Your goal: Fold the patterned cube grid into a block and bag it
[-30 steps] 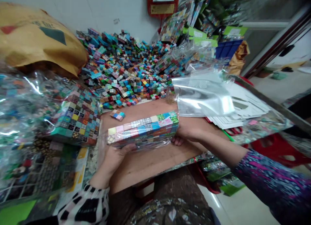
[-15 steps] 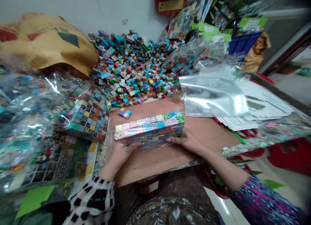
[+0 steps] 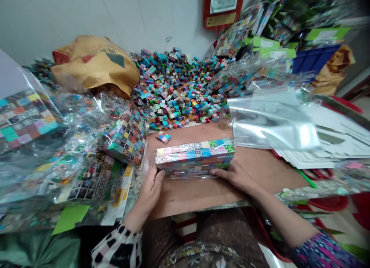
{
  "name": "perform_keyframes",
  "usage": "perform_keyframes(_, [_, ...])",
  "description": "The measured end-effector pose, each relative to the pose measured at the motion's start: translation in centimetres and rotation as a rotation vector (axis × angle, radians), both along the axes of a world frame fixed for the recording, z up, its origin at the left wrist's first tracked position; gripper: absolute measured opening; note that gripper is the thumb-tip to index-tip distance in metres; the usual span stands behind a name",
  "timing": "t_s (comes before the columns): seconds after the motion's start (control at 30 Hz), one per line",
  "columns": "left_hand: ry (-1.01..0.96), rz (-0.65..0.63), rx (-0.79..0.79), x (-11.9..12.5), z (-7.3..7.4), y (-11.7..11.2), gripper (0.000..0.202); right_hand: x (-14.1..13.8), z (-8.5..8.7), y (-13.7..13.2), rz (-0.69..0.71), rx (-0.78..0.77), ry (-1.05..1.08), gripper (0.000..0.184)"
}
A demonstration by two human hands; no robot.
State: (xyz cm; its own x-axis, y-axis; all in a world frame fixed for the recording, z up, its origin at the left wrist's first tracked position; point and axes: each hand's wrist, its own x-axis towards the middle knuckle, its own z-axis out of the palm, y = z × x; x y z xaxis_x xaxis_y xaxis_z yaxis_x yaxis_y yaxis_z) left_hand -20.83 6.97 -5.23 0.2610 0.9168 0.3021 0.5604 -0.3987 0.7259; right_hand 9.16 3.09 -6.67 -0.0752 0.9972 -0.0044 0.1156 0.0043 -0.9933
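A long block of small patterned cubes (image 3: 196, 155) in a clear plastic bag lies across the brown board (image 3: 185, 200) before me. My left hand (image 3: 150, 185) is closed at its left end, the thumb by the lower front corner. At the right end, my right hand (image 3: 238, 176) grips the block with the thumb along its lower front edge; the other fingers are mostly hidden. A small piece of joined cubes (image 3: 163, 137) sits on the board just behind the block.
Loose cubes (image 3: 179, 94) are heaped at the back beside a yellow sack (image 3: 95, 63). Bagged cube blocks (image 3: 127, 135) crowd the left side. Clear plastic bags (image 3: 274, 125) and white sheets (image 3: 338, 133) lie at right, near red scissors (image 3: 320, 173).
The view has swung left, so the scene sits further right and lower. My left thumb has drawn back from the block's front face toward its left corner. My right hand keeps its hold.
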Motion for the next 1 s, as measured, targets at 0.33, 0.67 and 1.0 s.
perform_keyframes(0.33, [-0.475, 0.254, -0.343, 0.0, 0.5, -1.2, 0.034, -0.6, 0.9, -0.3, -0.048, -0.026, -0.024, 0.047])
perform_keyframes(0.67, [-0.608, 0.290, -0.894, 0.4, 5.5, 3.1, 0.025, -0.5, -0.1, -0.2, -0.060, 0.007, -0.016, 0.045])
perform_keyframes(1.0, [-0.193, 0.048, -1.001, -0.3, 7.3, 5.7, 0.027, 0.0, -1.0, -0.1, -0.038, 0.038, -0.035, 0.044])
